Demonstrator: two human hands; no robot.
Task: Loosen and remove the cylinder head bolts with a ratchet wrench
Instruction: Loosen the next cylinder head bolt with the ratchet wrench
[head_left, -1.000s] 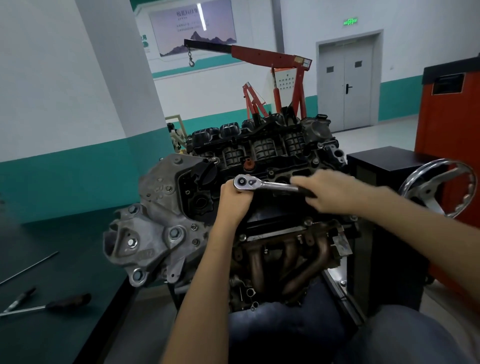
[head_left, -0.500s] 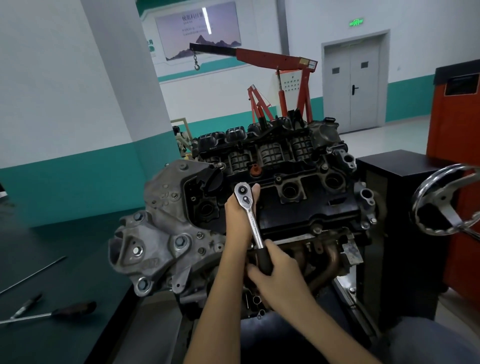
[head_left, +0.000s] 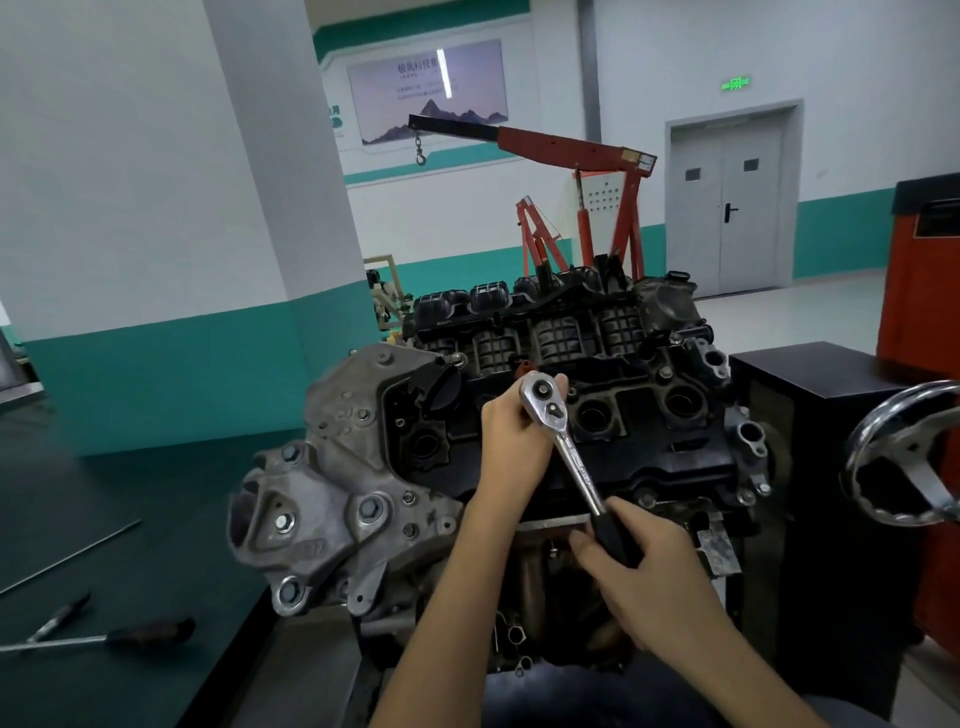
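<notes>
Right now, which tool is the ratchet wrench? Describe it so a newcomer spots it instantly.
Find the engine in the middle of the view, then its black top cover. The ratchet wrench slants across that cover, round head at the left hand, black grip in the right hand. Unlike the dark-handled screwdriver lying on the bench at left, it is bright chrome and held.

Engine: centre, between bench and cabinet.
Ratchet: over engine top, head far, handle near.
Left hand: at ratchet head, on its left.
Right hand: on handle, before engine.
Bench: left; screwdriver and rod on it.
Cabinet: right.
Crane: behind engine.
</notes>
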